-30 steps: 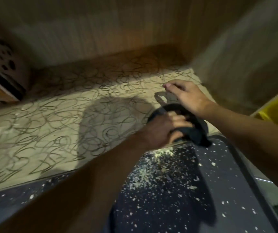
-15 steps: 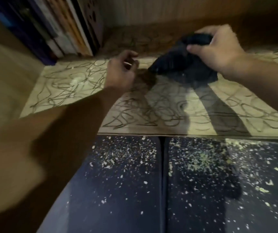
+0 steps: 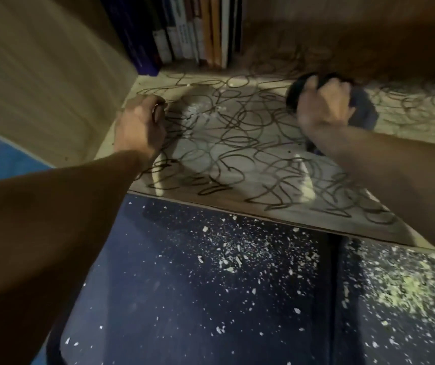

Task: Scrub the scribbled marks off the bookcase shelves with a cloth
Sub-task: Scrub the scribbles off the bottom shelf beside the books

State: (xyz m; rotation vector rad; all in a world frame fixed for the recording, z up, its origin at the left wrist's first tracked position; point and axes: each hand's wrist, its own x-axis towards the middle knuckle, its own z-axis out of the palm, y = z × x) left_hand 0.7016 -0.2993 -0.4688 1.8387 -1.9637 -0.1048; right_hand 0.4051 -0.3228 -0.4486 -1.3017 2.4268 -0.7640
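Observation:
A pale wooden shelf (image 3: pixel 237 164) is covered in dark looping scribbles (image 3: pixel 240 127). My right hand (image 3: pixel 324 106) grips a bunched dark cloth (image 3: pixel 363 109) and holds it down on the shelf toward the back right. My left hand (image 3: pixel 140 125) rests on the shelf near the left wall, its fingers curled under with nothing seen in them. A whitish smear (image 3: pixel 198 111) lies on the board between my hands.
A row of upright books (image 3: pixel 184 32) stands at the back left of the shelf. The bookcase side wall (image 3: pixel 47 75) rises on the left. Below the shelf edge lies a dark blue floor (image 3: pixel 198 299) strewn with pale flakes.
The cloth passed from both hands to my right hand alone, which has carried it to the back right. My left hand has moved left, and the view has swung to show the books.

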